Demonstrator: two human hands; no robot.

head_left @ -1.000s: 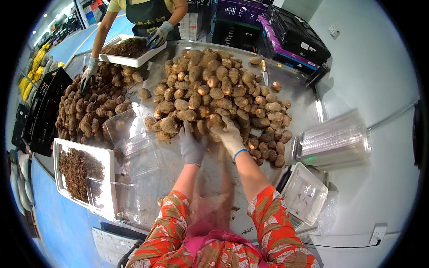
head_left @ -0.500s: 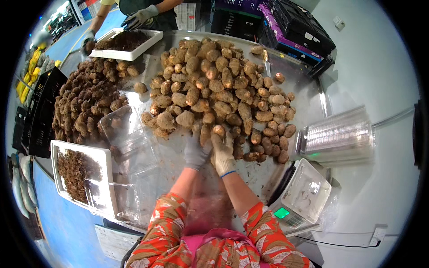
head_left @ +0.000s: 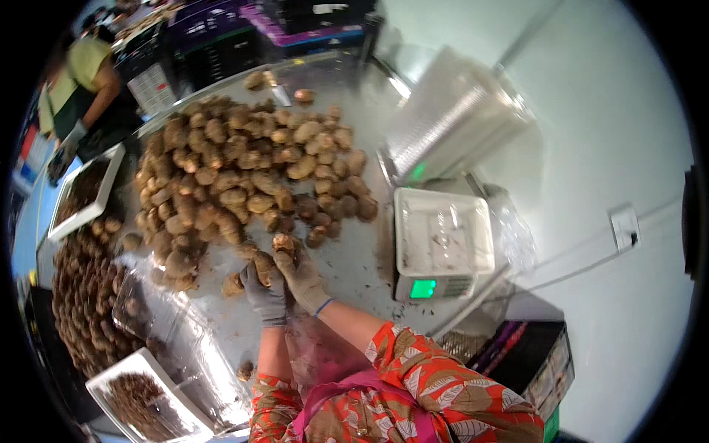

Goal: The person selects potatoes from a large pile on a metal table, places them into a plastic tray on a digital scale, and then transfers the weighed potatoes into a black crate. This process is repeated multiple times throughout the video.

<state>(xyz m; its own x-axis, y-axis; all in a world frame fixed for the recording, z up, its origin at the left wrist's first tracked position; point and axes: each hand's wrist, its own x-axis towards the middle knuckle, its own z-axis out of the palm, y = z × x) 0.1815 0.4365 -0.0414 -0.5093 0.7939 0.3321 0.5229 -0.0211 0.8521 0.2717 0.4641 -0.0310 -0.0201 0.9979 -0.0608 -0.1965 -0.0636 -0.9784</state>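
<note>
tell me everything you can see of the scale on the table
The scale is a small pale boxy unit standing on the metal table, to the right of the pile of brown tubers. A white, rounded-square tray lies on top, with only specks of dirt in it. Its front panel glows green. A stack of clear containers lies behind it. Neither hand touches it.

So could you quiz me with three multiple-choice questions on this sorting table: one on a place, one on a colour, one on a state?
1. Where does the scale stand?
A. right of the brown tuber pile
B. left of it
C. on top of it

2. What colour is the left hand glove?
A. yellow
B. grey
C. red

3. What is the right hand doing?
A. lying flat
B. holding a tuber
C. pressing the scale

Answers: 1 A, the scale sits beside the pile's right edge; 2 B, the glove is dark grey; 3 B, the fingers curl round one tuber.
</note>
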